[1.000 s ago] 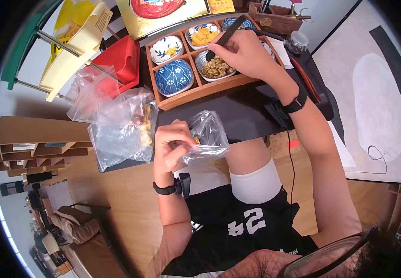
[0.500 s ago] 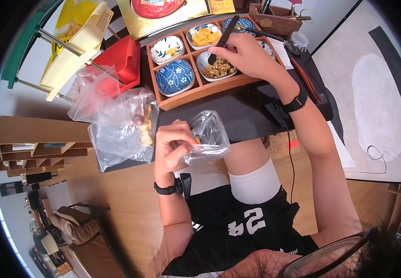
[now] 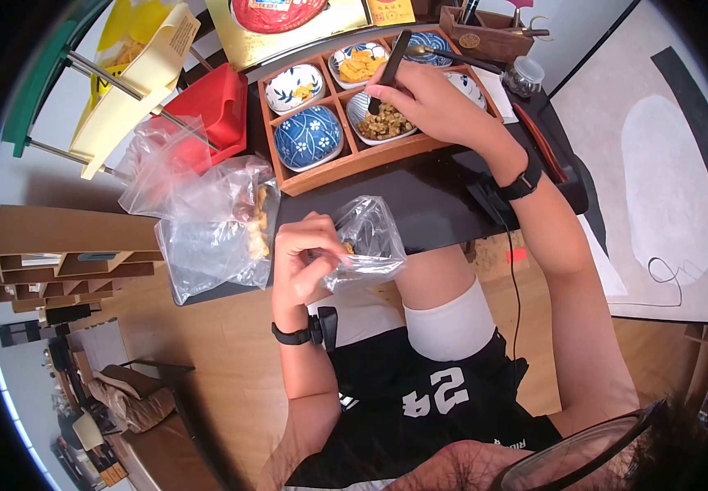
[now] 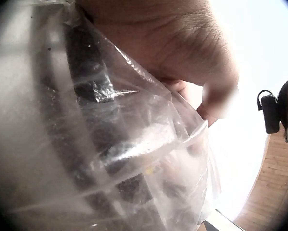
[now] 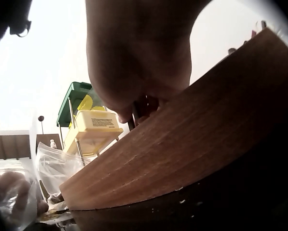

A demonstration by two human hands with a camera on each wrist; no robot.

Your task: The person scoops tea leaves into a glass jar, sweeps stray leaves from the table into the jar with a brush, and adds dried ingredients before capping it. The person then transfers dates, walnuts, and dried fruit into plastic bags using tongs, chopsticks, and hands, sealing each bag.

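Note:
My right hand (image 3: 440, 98) pinches a black long-handled utensil (image 3: 393, 61) over the wooden compartment tray (image 3: 309, 176). The handle slants up past the fingers, and its lower end dips to the walnut pieces (image 3: 387, 123) in a blue-striped white bowl (image 3: 355, 106). From the right wrist view, the tray's side (image 5: 168, 154) hides the bowl and the utensil's tip. Lower down, my left hand (image 3: 301, 255) grips the edge of a clear plastic bag (image 3: 368, 225), which hangs before the table edge with a small brown piece inside. In the left wrist view the crinkled bag (image 4: 134, 149) fills most of the picture.
Other tray compartments hold a bowl of yellow flakes (image 3: 360, 64), a leaf-patterned bowl (image 3: 288, 92) and an upturned blue flowered bowl (image 3: 307, 139). Clear bags (image 3: 215, 237) lie left, beside a red container (image 3: 207, 110). A lidded jar (image 3: 524, 75) stands right.
The utensil has swung to a steeper angle, its top moving left and its tip lower at the walnuts. My left hand and the bag stay nearly still.

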